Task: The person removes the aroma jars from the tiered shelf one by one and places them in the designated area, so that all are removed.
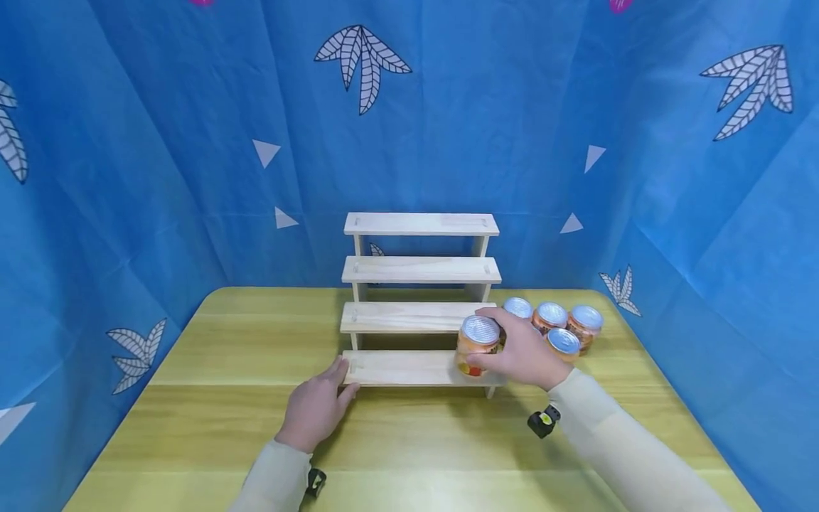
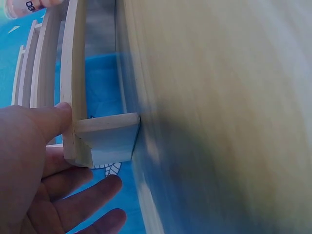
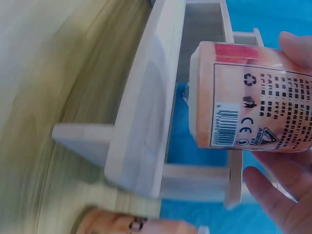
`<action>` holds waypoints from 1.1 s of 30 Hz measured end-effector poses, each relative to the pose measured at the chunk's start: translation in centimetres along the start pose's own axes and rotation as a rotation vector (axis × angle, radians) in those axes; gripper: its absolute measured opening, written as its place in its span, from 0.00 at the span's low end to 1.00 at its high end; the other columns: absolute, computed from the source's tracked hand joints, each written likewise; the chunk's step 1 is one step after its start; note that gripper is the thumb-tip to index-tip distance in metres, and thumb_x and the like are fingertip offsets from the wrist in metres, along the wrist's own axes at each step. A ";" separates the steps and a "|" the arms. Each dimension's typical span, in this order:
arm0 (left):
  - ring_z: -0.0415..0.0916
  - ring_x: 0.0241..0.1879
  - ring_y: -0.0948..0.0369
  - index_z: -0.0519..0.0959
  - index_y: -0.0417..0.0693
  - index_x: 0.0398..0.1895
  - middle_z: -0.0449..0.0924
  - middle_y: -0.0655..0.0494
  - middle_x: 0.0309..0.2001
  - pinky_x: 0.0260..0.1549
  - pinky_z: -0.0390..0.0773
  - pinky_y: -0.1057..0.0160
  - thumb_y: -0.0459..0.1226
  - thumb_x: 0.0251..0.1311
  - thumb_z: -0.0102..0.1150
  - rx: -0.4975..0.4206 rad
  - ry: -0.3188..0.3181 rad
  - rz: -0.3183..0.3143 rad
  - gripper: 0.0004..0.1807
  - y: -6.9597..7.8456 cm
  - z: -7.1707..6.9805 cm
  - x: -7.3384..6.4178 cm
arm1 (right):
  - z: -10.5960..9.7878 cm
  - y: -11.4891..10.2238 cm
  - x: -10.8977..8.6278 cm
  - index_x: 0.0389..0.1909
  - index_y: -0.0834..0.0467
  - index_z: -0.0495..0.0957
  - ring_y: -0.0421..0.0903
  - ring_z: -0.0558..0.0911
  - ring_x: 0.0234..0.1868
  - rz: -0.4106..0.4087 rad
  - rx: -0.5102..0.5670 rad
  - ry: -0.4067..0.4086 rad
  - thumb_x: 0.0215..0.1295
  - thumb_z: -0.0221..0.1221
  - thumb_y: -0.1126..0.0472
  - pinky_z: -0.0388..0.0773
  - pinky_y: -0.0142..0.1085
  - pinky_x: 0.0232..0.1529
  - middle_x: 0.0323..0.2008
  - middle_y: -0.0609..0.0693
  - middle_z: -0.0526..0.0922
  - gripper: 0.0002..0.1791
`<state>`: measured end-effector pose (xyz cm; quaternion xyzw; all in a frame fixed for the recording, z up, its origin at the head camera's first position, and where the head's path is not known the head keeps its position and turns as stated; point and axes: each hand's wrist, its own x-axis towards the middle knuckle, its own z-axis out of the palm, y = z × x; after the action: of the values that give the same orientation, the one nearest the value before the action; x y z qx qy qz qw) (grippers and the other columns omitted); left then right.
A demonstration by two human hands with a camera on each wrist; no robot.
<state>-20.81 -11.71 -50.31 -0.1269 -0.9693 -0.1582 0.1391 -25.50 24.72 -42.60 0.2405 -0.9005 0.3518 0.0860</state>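
A pale wooden tiered shelf (image 1: 409,366) stands on the table. My left hand (image 1: 316,407) grips the left end of its lowest step; in the left wrist view the thumb lies on the board (image 2: 74,73) and the other fingers spread around its end. My right hand (image 1: 526,353) holds an orange-labelled can (image 1: 478,348) with a silver lid, fingers and thumb on opposite sides. In the right wrist view that can (image 3: 258,97) appears upright just above the right end of the lowest step, its base apart from the wood. Its label shows a barcode.
Several similar cans (image 1: 585,323) stand grouped on the table right of the shelf, partly behind my right hand. The yellow wood-grain table (image 1: 256,341) is bordered by blue cloth (image 1: 499,142) printed with leaves at the back and sides.
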 end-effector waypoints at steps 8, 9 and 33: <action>0.84 0.45 0.42 0.74 0.38 0.67 0.73 0.41 0.66 0.30 0.85 0.51 0.51 0.70 0.59 0.014 -0.013 -0.002 0.32 -0.1 0.1 0.0 | -2.5 1.3 -0.7 0.66 0.57 0.71 0.51 0.82 0.47 0.074 -0.031 0.060 0.53 0.75 0.41 0.83 0.52 0.45 0.52 0.55 0.81 0.44; 0.85 0.45 0.42 0.74 0.38 0.67 0.73 0.41 0.66 0.29 0.84 0.52 0.51 0.70 0.59 0.013 -0.014 -0.002 0.31 -0.1 0.1 -0.1 | -2.9 1.4 -0.8 0.66 0.57 0.70 0.52 0.82 0.47 0.085 -0.032 0.064 0.53 0.74 0.41 0.83 0.52 0.45 0.53 0.56 0.81 0.44; 0.85 0.44 0.42 0.74 0.38 0.67 0.72 0.41 0.67 0.29 0.85 0.52 0.51 0.70 0.59 0.019 -0.027 0.004 0.31 -0.1 -0.2 0.2 | -10.1 4.9 -4.7 0.71 0.70 0.61 0.69 0.73 0.55 0.270 -0.223 0.287 0.61 0.70 0.47 0.76 0.63 0.46 0.60 0.72 0.70 0.47</action>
<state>-20.96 -11.83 -50.15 -0.1298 -0.9723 -0.1470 0.1273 -23.97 36.46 -39.61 0.0544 -0.9364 0.2890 0.1915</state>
